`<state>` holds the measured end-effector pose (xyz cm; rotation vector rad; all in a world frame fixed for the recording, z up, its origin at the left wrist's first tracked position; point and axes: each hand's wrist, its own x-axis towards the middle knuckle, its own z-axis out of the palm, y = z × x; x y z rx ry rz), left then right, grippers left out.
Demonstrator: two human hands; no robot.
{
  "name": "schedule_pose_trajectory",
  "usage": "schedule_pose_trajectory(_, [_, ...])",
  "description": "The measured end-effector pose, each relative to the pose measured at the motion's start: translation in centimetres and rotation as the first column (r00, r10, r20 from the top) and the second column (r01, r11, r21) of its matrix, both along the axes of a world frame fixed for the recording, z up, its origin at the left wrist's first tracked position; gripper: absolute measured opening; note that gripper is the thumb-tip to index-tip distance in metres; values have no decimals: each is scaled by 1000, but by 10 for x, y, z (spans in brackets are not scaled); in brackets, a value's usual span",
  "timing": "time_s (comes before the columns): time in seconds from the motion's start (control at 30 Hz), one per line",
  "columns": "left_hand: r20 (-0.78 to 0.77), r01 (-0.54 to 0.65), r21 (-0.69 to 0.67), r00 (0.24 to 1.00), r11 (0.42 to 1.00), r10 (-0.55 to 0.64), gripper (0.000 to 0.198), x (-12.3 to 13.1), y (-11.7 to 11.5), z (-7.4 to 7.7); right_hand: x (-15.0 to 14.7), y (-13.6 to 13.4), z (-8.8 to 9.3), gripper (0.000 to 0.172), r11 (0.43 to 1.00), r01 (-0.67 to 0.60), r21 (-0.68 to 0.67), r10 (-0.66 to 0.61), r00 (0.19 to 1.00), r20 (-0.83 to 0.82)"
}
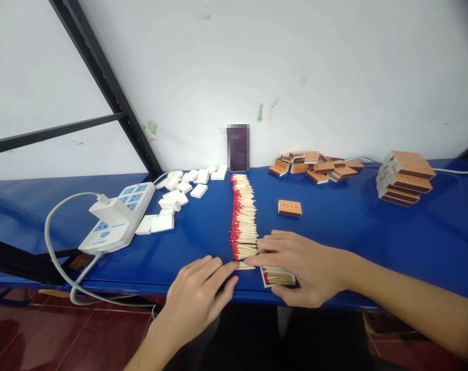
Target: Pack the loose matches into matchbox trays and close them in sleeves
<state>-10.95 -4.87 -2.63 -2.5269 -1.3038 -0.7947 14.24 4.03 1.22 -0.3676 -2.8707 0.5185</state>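
A long row of loose red-tipped matches [244, 216] lies on the blue table, heads to the left. My left hand [201, 288] rests at the row's near end, index fingertip by the match heads, thumb apart from it. Opposite, my right hand [307, 268] spreads over a white matchbox tray [263, 278] filled with matches. Its index finger reaches left to the nearest matches, while the thumb lies by the tray's front edge. Part of the tray is hidden under the hand. Beyond it sits an orange matchbox sleeve [290, 207]; whether it holds anything cannot be seen.
White matchbox trays [172, 198] are scattered at left, beside a power strip [121, 216] with a plugged-in charger and cable. Orange sleeves [322, 166] lie heaped at the back; stacked matchboxes [405, 178] stand right. A dark upright panel [239, 147] leans at the wall.
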Motion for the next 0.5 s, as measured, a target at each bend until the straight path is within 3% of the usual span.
schedule_pose_trajectory(0.5, [30, -9, 7, 1000, 1000, 9, 18, 1, 0, 0, 0, 0, 0, 60, 1000, 4, -6, -4, 1000, -16])
